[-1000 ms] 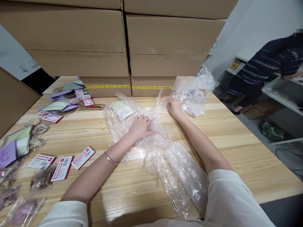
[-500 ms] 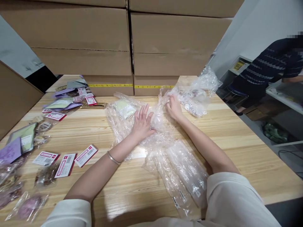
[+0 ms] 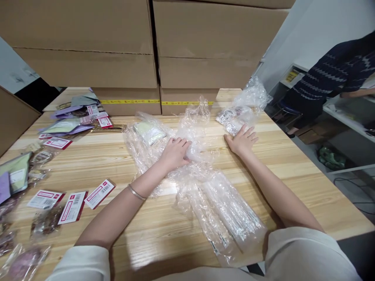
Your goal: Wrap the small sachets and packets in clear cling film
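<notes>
My left hand (image 3: 175, 153) has its fingers curled down into a heap of clear plastic bags (image 3: 195, 154) in the middle of the table. Beside it, under the film, lies a pale green packet (image 3: 150, 132) with a white label. My right hand (image 3: 241, 140) is open with its fingers spread, by the near edge of a second group of crumpled clear bags (image 3: 234, 117), where small patterned items show through. Long flat clear sleeves (image 3: 233, 207) stretch from the heap toward my body. Whatever is beneath my left fingers is hidden.
Large cardboard boxes (image 3: 125, 70) stand along the back. Bagged items with red-and-white barcode cards (image 3: 73, 207), plus green and purple packets (image 3: 67, 125), cover the left side. Beyond the right table edge, a person in a patterned dark top (image 3: 328, 78) is beside a white shelf.
My right hand has let go of the plastic film and moved right and slightly nearer, fingers now spread. My left fingers have gone from flat to curled. The view has shifted slightly.
</notes>
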The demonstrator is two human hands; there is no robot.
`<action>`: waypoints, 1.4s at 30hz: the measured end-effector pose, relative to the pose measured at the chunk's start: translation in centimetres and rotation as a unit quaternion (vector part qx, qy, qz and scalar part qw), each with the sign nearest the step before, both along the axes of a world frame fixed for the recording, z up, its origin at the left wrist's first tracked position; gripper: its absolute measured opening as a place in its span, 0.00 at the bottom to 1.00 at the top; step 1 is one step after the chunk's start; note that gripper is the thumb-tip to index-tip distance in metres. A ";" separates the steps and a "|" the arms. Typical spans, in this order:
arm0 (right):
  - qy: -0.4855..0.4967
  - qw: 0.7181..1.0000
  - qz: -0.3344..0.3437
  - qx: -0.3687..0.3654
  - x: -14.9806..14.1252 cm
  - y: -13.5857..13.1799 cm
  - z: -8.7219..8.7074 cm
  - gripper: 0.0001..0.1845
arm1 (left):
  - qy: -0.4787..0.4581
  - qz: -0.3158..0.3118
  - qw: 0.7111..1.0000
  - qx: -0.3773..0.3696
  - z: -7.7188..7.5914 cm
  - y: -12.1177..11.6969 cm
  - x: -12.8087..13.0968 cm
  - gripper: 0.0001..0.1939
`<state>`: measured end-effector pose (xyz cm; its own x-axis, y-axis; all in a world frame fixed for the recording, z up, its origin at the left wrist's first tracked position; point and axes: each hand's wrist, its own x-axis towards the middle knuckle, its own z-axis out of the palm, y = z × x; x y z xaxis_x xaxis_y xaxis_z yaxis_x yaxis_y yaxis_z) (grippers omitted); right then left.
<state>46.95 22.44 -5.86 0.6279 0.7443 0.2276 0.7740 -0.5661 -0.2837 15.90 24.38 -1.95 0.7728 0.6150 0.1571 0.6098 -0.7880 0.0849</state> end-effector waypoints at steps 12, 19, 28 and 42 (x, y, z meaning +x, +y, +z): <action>0.057 0.995 0.083 -0.020 3.7 14.1 -0.5 0.36 | -0.001 -0.002 1.000 -0.008 -0.2 0.1 -0.1 0.31; 0.029 0.984 0.175 0.021 1.7 16.0 0.0 0.32 | -0.006 -0.005 1.000 -0.006 -0.3 0.3 -0.2 0.32; -0.073 0.989 -0.060 0.116 10.9 10.1 -0.4 0.31 | -0.008 -0.002 1.000 -0.007 -0.3 0.1 -0.2 0.31; -0.001 1.000 -0.025 0.012 15.4 13.0 -1.4 0.27 | 0.004 -0.002 1.000 0.000 -0.6 0.2 -0.5 0.31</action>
<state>62.32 35.39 -7.24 0.6630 0.7066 0.2472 0.7461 -0.5966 -0.2957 15.40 24.55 -2.54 0.7769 0.6113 0.1510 0.6067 -0.7909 0.0802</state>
